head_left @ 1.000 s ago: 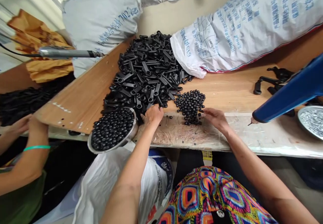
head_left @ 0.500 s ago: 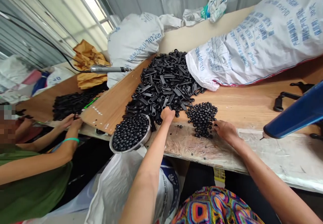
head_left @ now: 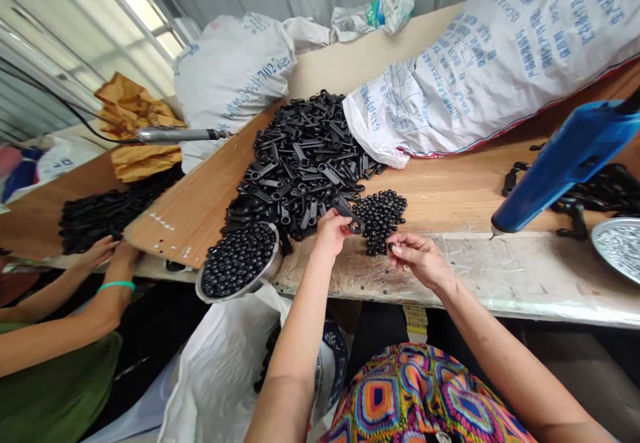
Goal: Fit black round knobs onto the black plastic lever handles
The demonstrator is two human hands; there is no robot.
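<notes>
My left hand [head_left: 331,231] grips one black plastic handle part [head_left: 346,212] just lifted off the big heap of black handle parts [head_left: 300,163]. My right hand [head_left: 417,256] pinches a small black ball [head_left: 396,248] between thumb and fingers, close to the loose pile of black balls [head_left: 380,213] on the wooden bench. The two hands are a short way apart above the bench's front edge. A metal bowl [head_left: 239,264] full of black balls hangs over that edge, left of my left hand.
Large white printed sacks [head_left: 480,63] lie behind the heap. A blue power tool [head_left: 565,163] hangs at right above more black parts and a metal dish of screws [head_left: 620,246]. A co-worker's hands [head_left: 107,256] work at the left bench. A white bag [head_left: 220,363] hangs below.
My left hand has pulled back from the heap holding a handle part. My right hand has lifted from the ball pile with a ball pinched in it. The camera view has shifted slightly.
</notes>
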